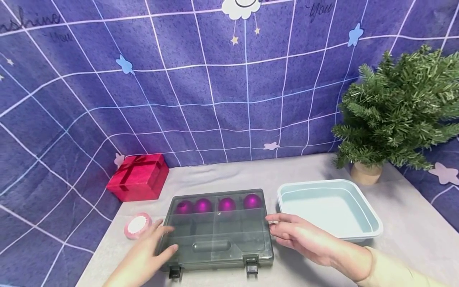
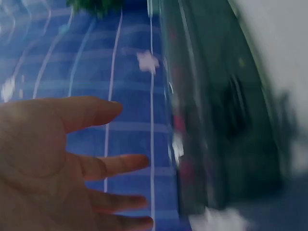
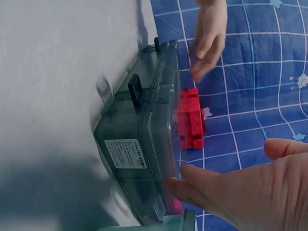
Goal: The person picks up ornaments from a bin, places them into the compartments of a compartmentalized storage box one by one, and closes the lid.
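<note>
A smoky translucent plastic organizer case (image 1: 218, 235) lies flat on the table, its lid down. Several shiny purple balls (image 1: 227, 204) show through the lid in the back row of compartments. Both black latches (image 1: 252, 266) on the front stick outward, and a white label (image 3: 126, 154) is on its right side. My left hand (image 1: 147, 251) is at the case's left edge, thumb and fingers spread; in the left wrist view nothing lies in its palm. At the right edge, my right hand (image 1: 305, 239) has its fingers extended beside the case; whether they touch it I cannot tell.
Right of the case stands a pale blue tray (image 1: 330, 235), with a small artificial pine tree (image 1: 398, 107) behind it. A red gift box (image 1: 138, 179) sits at the back left. Near my left hand lies a pink-and-white round object (image 1: 137, 226). A blue patterned cloth (image 1: 222, 99) hangs behind.
</note>
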Motion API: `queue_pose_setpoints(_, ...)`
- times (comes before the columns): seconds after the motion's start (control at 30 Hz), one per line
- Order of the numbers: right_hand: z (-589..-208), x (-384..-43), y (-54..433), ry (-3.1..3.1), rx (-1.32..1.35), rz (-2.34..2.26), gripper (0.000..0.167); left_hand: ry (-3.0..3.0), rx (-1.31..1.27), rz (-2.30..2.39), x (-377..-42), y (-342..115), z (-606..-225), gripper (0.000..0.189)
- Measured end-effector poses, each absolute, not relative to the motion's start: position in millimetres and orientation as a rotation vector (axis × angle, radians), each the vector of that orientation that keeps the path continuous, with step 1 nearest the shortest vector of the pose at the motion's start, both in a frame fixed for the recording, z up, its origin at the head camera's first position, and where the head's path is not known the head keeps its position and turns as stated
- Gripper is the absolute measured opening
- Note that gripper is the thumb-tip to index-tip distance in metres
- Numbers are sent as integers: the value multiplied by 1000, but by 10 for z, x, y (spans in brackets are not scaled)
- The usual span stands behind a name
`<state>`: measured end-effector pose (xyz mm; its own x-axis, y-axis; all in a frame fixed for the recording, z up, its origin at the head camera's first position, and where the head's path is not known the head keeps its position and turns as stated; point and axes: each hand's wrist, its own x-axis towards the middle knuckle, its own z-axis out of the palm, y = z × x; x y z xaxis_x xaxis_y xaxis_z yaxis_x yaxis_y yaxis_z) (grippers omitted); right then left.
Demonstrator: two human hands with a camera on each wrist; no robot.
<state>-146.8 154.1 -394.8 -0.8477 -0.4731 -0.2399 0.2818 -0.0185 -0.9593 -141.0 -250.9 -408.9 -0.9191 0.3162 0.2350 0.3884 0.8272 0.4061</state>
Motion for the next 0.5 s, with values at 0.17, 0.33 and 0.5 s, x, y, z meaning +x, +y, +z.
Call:
queue_pose_setpoints(0.17, -3960, -1461, 1571, 1747, -213, -1911, 61, -2696, -1068, -463, -1462, -2016, -4025, 57)
queue_pose_setpoints(0.33, -3961, -1470, 1581, 1717, -221, -1918, 62, -2718, -1396, -367, -1526, -1652, -4074, 80)
queue_pose_setpoints(0.5, -3965, -1466, 1588, 1675, -220, -1941, 64, -2749, -1507, -234, -1583, -1510, -4194, 97)
